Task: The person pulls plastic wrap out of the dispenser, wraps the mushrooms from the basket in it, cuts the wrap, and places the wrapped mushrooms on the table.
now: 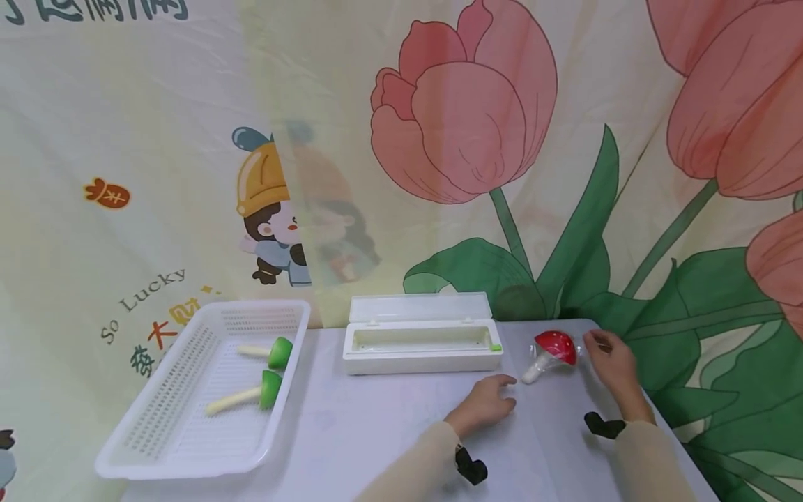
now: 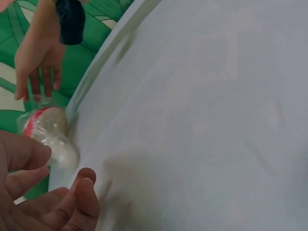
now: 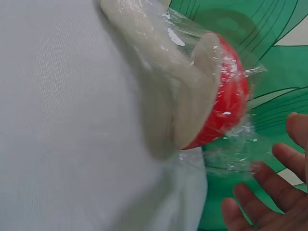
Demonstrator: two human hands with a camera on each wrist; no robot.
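A toy mushroom (image 1: pixel 556 348) with a red cap and pale stem lies on the white table inside a clear plastic wrapper (image 3: pixel 231 159). To its left, near the stem end, my left hand (image 1: pixel 484 406) hovers with loosely bent fingers and a gap between thumb and fingertips. My right hand (image 1: pixel 611 362) is on the cap side. In the right wrist view its spread fingers (image 3: pixel 284 192) are right at the wrapper's loose edge. Neither hand grips anything.
A white box (image 1: pixel 422 363) with its lid raised stands at the back of the table. At the left, a white perforated basket (image 1: pixel 144 425) holds two green-capped toy mushrooms (image 1: pixel 270 389). A printed cloth (image 1: pixel 332 84) hangs behind. The table's right edge is close to my right hand.
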